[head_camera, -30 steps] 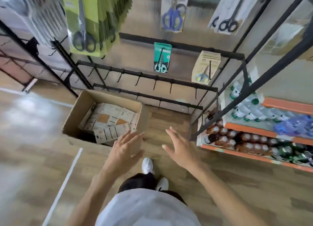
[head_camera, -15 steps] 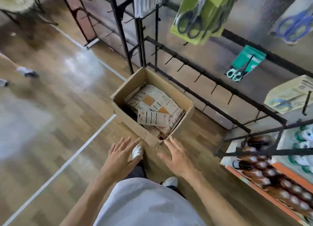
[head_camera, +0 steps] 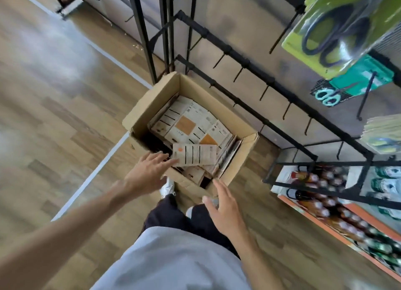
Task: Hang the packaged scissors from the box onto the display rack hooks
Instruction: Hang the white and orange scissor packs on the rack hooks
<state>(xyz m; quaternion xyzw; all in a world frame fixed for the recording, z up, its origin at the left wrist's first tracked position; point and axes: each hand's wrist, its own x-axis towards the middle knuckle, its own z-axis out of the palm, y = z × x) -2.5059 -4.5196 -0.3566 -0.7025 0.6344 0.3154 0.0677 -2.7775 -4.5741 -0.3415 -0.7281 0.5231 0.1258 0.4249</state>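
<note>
**Fingers spread over the open carton**

Fingers [head_camera: 161, 157] of the left hand [head_camera: 147, 174] were stretched out straight and loose, their tips at the near edge of a pale printed card pack [head_camera: 195, 157] lying on top of the heap; whether they touched it could not be told. The right hand [head_camera: 223, 207] hovered flat and relaxed above the near corner of the box [head_camera: 152, 103], gripping nothing.

That box was plain brown corrugated cardboard, square-sided, its flaps folded outward, and it sat on wood-grain plank flooring [head_camera: 54, 116] crossed by a white painted line. Inside lay the packaged scissors [head_camera: 188, 124]: flat rectangular cards in cream stock with black bars of text and orange squares, stacked loosely and at angles.

Just behind the carton rose the display rack [head_camera: 245, 61], thin black metal bars carrying short slanted hooks. At upper right hung a glossy lime-green blister pack [head_camera: 338, 27] with dark-handled scissors, a teal pack [head_camera: 355, 81] beneath it, and a blurred cream one [head_camera: 384, 133] lower still. Rows of bottles [head_camera: 325, 205] filled an orange-edged shelf at the right.
</note>
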